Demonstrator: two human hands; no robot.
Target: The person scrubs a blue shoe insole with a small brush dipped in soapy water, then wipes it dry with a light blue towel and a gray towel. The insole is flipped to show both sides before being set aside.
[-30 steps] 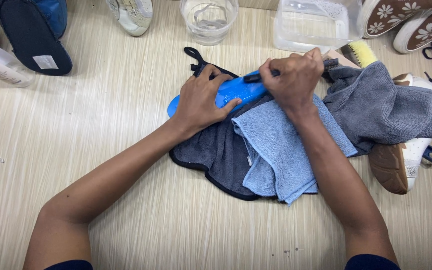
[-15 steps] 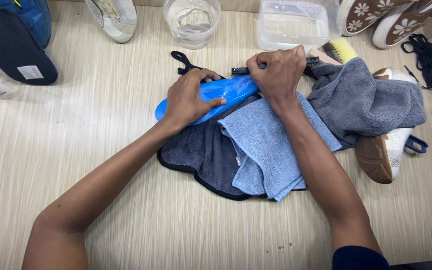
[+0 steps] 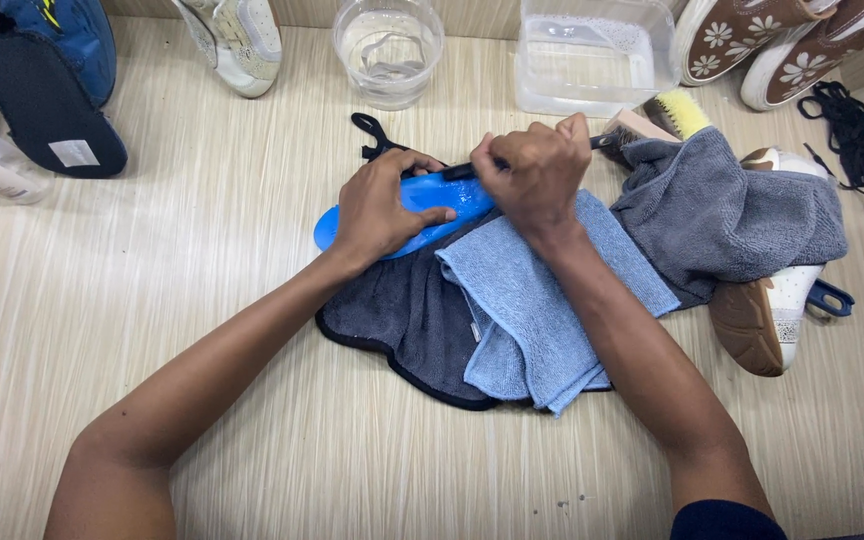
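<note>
A bright blue insole [image 3: 432, 198] lies on a dark grey cloth [image 3: 407, 320] on the wooden table. My left hand [image 3: 380, 205] presses flat on the insole's left half, fingers spread. Over the insole's right end, my right hand [image 3: 537, 172] is closed around a dark thin-handled brush [image 3: 462, 171], whose head is hidden under the fist. A light blue cloth [image 3: 542, 300] lies under my right wrist.
A grey towel [image 3: 732, 215] covers a white shoe with a brown sole [image 3: 767, 315] at the right. At the back stand a glass of water [image 3: 388, 48], a clear plastic tub [image 3: 592, 55], a yellow-bristled brush [image 3: 674, 115], shoes and black laces [image 3: 847, 125].
My head view has shifted slightly, so everything sits a little lower and further left. Both hands stay on the insole; the right fist with the brush has moved a little.
</note>
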